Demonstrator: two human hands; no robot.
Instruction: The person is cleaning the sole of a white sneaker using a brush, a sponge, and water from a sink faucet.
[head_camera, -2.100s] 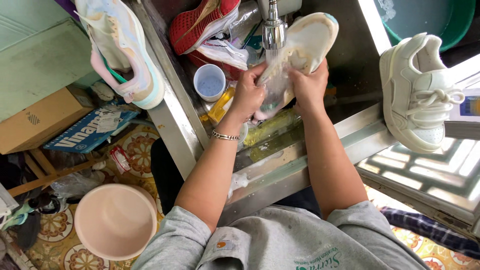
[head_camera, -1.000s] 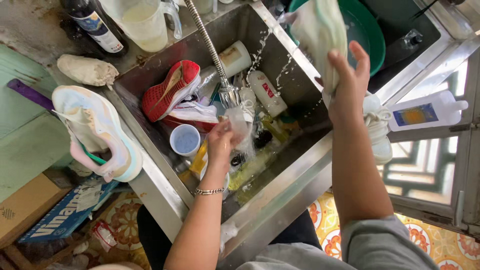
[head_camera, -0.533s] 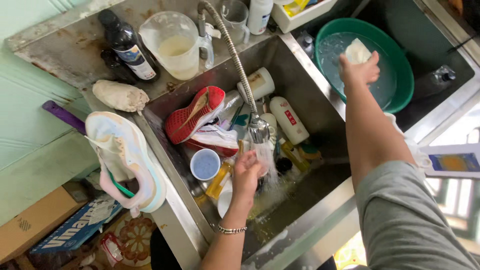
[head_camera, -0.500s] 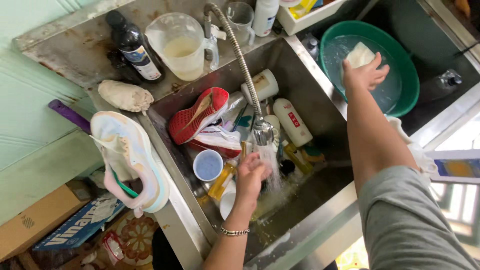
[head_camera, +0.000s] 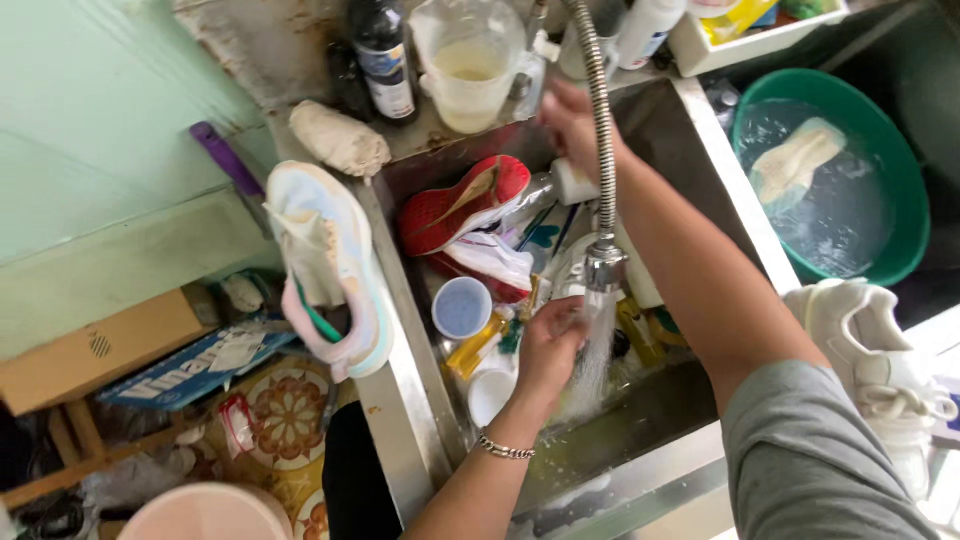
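L hand (head_camera: 548, 345) sits w/ fingers loosely curled, grasping nothing, under the water stream (head_camera: 592, 360) from the spray head (head_camera: 604, 265), low in the steel sink (head_camera: 420, 330). Bracelet (head_camera: 503, 449) on that wrist. Just left of the hand: small blue cup (head_camera: 461, 306), yellow bottle (head_camera: 472, 348), white cup (head_camera: 490, 392). Pink bowl (head_camera: 205, 512) on the floor near the bottom edge. White sneaker (head_camera: 870, 350) at R on the sink's edge, by the grey sleeve (head_camera: 815, 450). Pale sneaker (head_camera: 325, 265) lies over the sink's L rim. Further in: red sneaker (head_camera: 465, 205) in the sink's back part. R hand (head_camera: 570, 125) is up by the flexible hose (head_camera: 597, 110) at the back of the sink; can't tell if its fingers are clenched or released. Beyond: dark bottle (head_camera: 382, 55) & measuring jug (head_camera: 468, 65) on the tabletop. Far R: green basin (head_camera: 835, 190) w/ water, pale insole (head_camera: 797, 160) lying in it
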